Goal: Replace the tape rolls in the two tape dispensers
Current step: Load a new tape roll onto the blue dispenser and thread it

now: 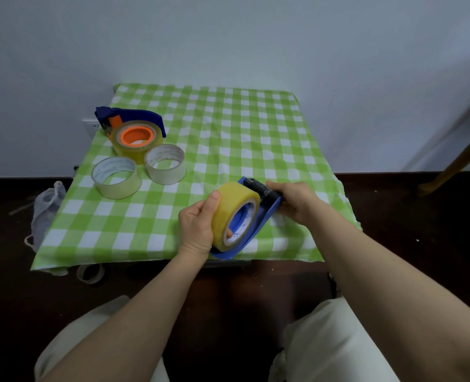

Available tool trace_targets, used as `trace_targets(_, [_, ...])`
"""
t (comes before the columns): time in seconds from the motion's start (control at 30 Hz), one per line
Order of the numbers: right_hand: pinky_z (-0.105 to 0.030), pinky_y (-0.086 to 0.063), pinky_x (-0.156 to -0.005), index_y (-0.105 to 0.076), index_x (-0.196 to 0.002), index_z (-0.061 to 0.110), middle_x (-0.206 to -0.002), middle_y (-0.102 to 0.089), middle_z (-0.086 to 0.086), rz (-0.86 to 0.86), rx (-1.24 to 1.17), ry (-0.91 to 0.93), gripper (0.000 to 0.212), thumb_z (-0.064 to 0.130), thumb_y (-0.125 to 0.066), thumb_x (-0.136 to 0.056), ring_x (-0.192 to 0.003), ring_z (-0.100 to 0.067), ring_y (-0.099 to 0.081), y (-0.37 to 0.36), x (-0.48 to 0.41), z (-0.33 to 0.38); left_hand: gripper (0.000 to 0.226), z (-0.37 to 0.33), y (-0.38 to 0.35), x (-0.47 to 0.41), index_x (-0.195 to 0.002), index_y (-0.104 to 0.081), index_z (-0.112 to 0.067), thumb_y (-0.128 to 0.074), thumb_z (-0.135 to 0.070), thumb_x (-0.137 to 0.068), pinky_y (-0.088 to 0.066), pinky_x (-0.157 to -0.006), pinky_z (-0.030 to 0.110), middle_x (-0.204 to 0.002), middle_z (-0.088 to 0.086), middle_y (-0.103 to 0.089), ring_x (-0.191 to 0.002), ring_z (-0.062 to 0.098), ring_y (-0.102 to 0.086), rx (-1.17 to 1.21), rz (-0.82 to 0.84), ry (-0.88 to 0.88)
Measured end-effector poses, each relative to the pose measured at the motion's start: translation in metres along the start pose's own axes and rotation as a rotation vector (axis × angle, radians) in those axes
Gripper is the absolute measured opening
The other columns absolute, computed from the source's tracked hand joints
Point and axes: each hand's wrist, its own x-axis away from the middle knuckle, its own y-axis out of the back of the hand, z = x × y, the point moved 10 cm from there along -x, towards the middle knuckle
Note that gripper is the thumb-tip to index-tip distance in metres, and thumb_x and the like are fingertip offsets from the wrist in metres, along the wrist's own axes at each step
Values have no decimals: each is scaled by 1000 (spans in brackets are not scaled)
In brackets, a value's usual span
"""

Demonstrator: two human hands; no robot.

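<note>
Near the table's front edge my left hand [198,224] grips a thick yellowish tape roll [234,209], thumb on its outer face and fingers inside its core. The roll sits against the blue hub of a blue tape dispenser [258,224], which my right hand [294,201] holds by its black cutter end. A second blue dispenser [130,115] with an orange hub and a full yellowish roll [137,139] lies at the back left. Two nearly used-up rolls [116,177] [165,164] stand in front of it.
The small table wears a green and white checked cloth [228,139]. A white mesh bag [46,210] hangs at its left edge, and an empty tape core [90,272] lies on the dark floor below. A wooden leg [460,161] slants at the right.
</note>
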Motion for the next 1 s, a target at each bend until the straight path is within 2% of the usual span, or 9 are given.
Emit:
trace_targets(0.1, [-29, -55, -55, -61, -82, 4, -73, -63, -8, 42, -10, -12, 20, 23, -61, -90, -64, -18, -62, 2, 4, -7, 77, 0, -1, 1, -65, -51, 25, -68, -50, -72, -46, -48, 30, -42, 21, -51, -38, 25, -51, -23, 15, -5])
trace_targets(0.2, [-28, -56, -45, -56, -78, 4, -66, -59, -8, 105, -202, -119, 19, 11, -47, -94, -55, -18, -62, 0, 10, -22, 85, -2, -3, 1, -64, -48, 26, -61, -58, -62, -42, -53, 36, -60, 37, -49, -48, 28, -46, -36, 18, -18])
trace_targets(0.3, [-28, -56, -44, -51, -75, 2, -67, -54, -11, 67, -272, -109, 22, 1, -37, -92, -60, -21, -57, 3, 12, -21, 85, -4, -5, 3, -63, -46, 26, -60, -58, -62, -41, -57, 43, -61, 50, -44, -54, 34, -44, -58, 21, -23])
trace_targets(0.47, [-26, -53, -58, -63, -87, 5, -73, -59, -5, -47, 79, 147, 13, 17, -57, -90, -62, -18, -58, 10, 8, 14, 86, -4, -2, 4, -65, -50, 26, -58, -60, -61, -43, -59, 37, -62, 29, -51, -49, 27, -47, -62, -3, -14])
trace_targets(0.6, [-32, -58, -55, -62, -77, 2, -68, -61, -11, -43, 132, 118, 14, 12, -63, -86, -59, -22, -62, 8, 10, 10, 84, -5, -3, 4, -64, -49, 24, -59, -59, -61, -42, -58, 39, -60, 35, -49, -51, 30, -47, -85, 2, -17])
trace_targets(0.7, [-33, -59, -55, -59, -81, 2, -69, -62, -12, -36, 147, 83, 14, 13, -65, -86, -61, -24, -64, 13, 8, 8, 83, -7, -5, 3, -61, -45, 24, -61, -58, -63, -43, -55, 54, -59, 50, -42, -56, 37, -43, -118, 13, -23])
trace_targets(0.83, [-37, -60, -72, -60, -74, 6, -71, -64, -8, -63, 244, 112, 22, 24, -67, -86, -68, -24, -65, 15, 3, 16, 83, -9, -6, 4, -60, -44, 24, -61, -58, -63, -42, -54, 60, -59, 52, -40, -56, 39, -42, -140, 19, -26])
trace_targets(0.93, [-31, -58, -63, -67, -88, 3, -70, -65, -7, 3, 136, 98, 18, 20, -68, -84, -59, -18, -61, 0, 3, 14, 82, -9, -6, 5, -59, -43, 23, -61, -57, -64, -40, -55, 52, -58, 50, -41, -57, 37, -42, -138, 10, -34])
trace_targets(1.0, [-27, -55, -53, -67, -93, -1, -68, -63, -8, -2, 78, 74, 18, 15, -69, -83, -54, -17, -60, -3, 5, 12, 82, -8, -5, 5, -58, -42, 22, -61, -57, -64, -40, -54, 55, -58, 44, -44, -57, 37, -41, -129, 9, -30])
